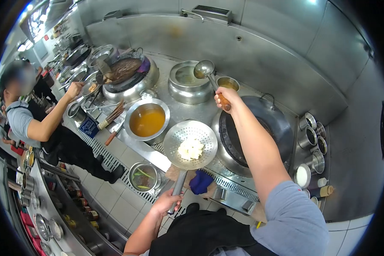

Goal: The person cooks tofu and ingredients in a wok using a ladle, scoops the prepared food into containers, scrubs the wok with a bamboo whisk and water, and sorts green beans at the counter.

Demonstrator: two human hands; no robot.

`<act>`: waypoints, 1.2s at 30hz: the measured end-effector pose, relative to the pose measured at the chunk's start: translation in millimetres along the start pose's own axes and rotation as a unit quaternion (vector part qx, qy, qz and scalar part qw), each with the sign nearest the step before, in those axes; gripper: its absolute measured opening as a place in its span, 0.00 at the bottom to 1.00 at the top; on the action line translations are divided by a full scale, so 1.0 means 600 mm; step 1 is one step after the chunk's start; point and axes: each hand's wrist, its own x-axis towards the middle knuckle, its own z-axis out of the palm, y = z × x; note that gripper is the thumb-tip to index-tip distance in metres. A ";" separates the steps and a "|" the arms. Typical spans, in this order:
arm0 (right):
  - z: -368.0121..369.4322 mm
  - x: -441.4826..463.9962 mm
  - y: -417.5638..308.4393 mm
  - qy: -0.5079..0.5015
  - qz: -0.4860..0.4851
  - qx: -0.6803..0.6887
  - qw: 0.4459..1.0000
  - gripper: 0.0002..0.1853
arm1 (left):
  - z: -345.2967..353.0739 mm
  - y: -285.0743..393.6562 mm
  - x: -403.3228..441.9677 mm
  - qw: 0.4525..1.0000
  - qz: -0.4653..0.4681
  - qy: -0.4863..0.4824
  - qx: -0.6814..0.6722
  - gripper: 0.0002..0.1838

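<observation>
My left hand (168,202) is closed round the grey handle of a perforated metal strainer (173,143). Pale, chunky pieces (190,149) lie in the middle of the strainer's bowl. Farther up, my right hand (227,99) grips the wooden handle of a metal ladle (204,69), whose bowl is raised near a lidded steel pot (180,87) and a small container of yellowish liquid (228,83). Under my right forearm sits a large dark wok (271,115) on the stove. A steel bowl of orange-brown liquid (147,121) stands left of the strainer.
At the left a co-worker (34,115) works at another wok (123,70). Metal containers (307,137) line the right side. Below the counter's edge is a pot with green stalks (143,177). Shelves with bottles (89,214) stand at the lower left.
</observation>
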 end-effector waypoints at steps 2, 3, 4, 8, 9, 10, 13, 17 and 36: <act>-0.036 -0.038 -0.011 -0.028 0.004 0.064 0.998 0.04 | 0.000 0.008 0.006 1.000 -0.005 0.003 0.004 0.16; -0.054 -0.068 -0.017 -0.063 0.011 0.126 0.990 0.04 | 0.001 0.012 0.006 1.000 -0.005 0.002 -0.005 0.16; -0.075 -0.096 -0.019 -0.052 0.008 0.128 0.990 0.04 | -0.003 0.012 0.011 1.000 0.002 0.004 -0.002 0.15; -0.143 -0.261 -0.005 -0.047 -0.011 0.134 0.990 0.05 | -0.008 0.028 0.018 1.000 0.017 0.001 0.017 0.14; -0.157 -0.301 0.005 -0.014 -0.016 0.101 0.995 0.07 | -0.013 0.029 0.023 1.000 0.016 -0.005 0.017 0.14; -0.173 -0.338 0.016 0.017 -0.022 0.067 0.997 0.09 | -0.018 0.030 0.029 1.000 0.018 -0.011 0.018 0.13; -0.212 -0.426 0.049 0.084 -0.016 -0.105 0.991 0.05 | -0.022 0.044 0.035 0.999 0.017 -0.021 0.017 0.14; -0.266 -0.480 0.119 0.171 -0.009 -0.204 0.964 0.05 | -0.018 0.064 0.038 0.999 0.024 -0.020 0.026 0.14; -0.230 -0.530 0.241 0.273 0.014 -0.227 0.935 0.16 | -0.018 0.075 0.059 0.997 0.005 -0.065 0.034 0.15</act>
